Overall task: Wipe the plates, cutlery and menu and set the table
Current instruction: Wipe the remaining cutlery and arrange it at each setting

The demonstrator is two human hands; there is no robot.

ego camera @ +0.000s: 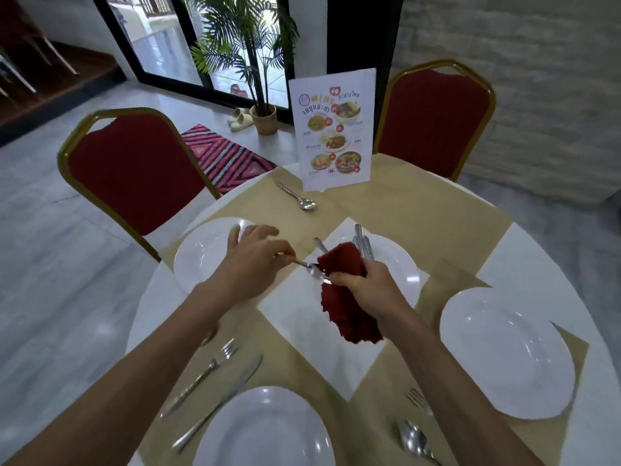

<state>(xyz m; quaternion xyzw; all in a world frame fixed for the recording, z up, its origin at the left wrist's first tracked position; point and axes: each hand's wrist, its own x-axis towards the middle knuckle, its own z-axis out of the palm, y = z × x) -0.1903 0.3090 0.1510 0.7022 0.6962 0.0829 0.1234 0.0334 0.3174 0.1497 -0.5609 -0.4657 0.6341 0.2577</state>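
Observation:
My left hand (253, 253) pinches the handle of a spoon (314, 271) held over the table's middle. My right hand (364, 284) grips a dark red cloth (346, 311) wrapped round the spoon's bowl. Behind the cloth, several cutlery handles (363, 243) lie on a white plate (400, 264) that sits on a white napkin (302, 314). White plates stand at the left (201, 253), the right (504, 351) and the near edge (265, 428). A fork (205, 371) and a knife (221, 401) lie left of the near plate. The menu (336, 129) stands upright at the far side, a spoon (299, 198) in front of it.
A spoon (415, 440) and a fork (418, 400) lie right of the near plate. The round table (537, 243) carries beige mats. Two red chairs (134, 169) (433, 119) stand at the far side. A potted palm (263, 119) and a striped rug (225, 156) are on the floor beyond.

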